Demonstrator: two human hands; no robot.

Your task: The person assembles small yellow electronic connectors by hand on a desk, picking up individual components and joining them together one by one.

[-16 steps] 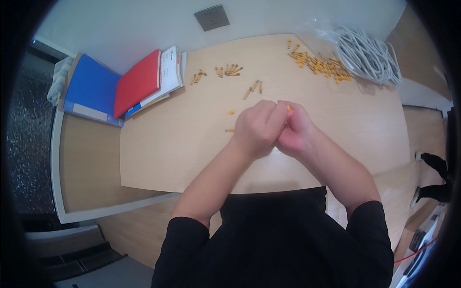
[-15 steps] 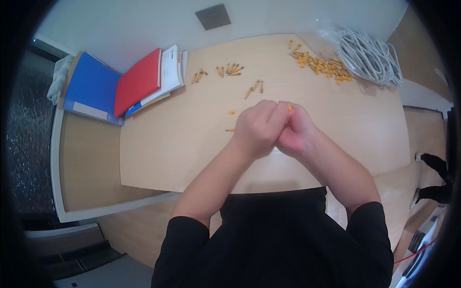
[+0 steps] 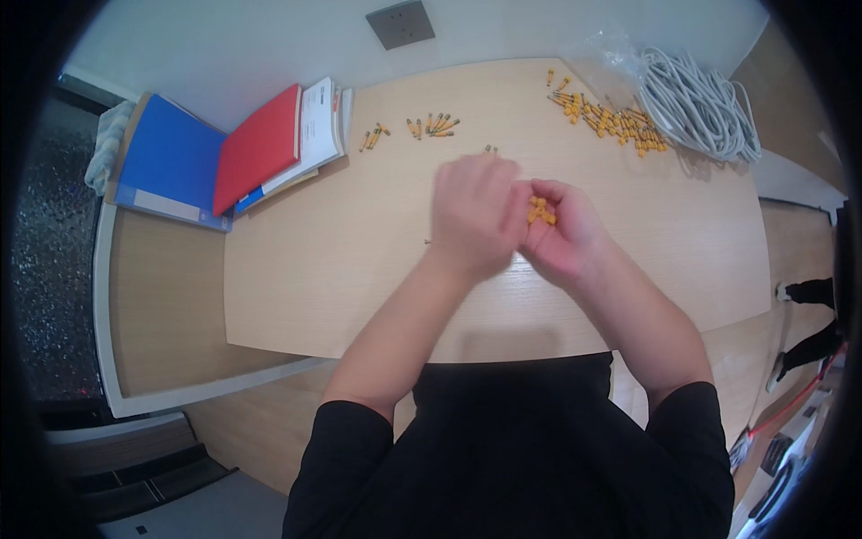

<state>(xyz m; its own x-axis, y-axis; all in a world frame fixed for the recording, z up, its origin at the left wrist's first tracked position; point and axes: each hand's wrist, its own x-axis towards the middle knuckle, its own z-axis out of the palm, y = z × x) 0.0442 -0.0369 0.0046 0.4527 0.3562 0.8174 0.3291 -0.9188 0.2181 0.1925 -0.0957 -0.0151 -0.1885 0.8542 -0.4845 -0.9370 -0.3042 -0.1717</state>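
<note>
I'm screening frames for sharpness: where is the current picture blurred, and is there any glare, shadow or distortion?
Head view: the left hand is smeared by blur, the right hand looks clearer; head view: pale glare lies on the table just below the hands, with a dim darker patch nearer the body; head view: the fisheye bows edges toward the picture's black rim.

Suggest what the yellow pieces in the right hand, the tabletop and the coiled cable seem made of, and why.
Yellow pieces in the right hand: probably plastic, given solid bright colour; too small to tell finish. Tabletop: likely wood-look laminate, satin, from soft glare. Coiled cable: probably plastic-jacketed, smooth grey, bending in loops.
</note>
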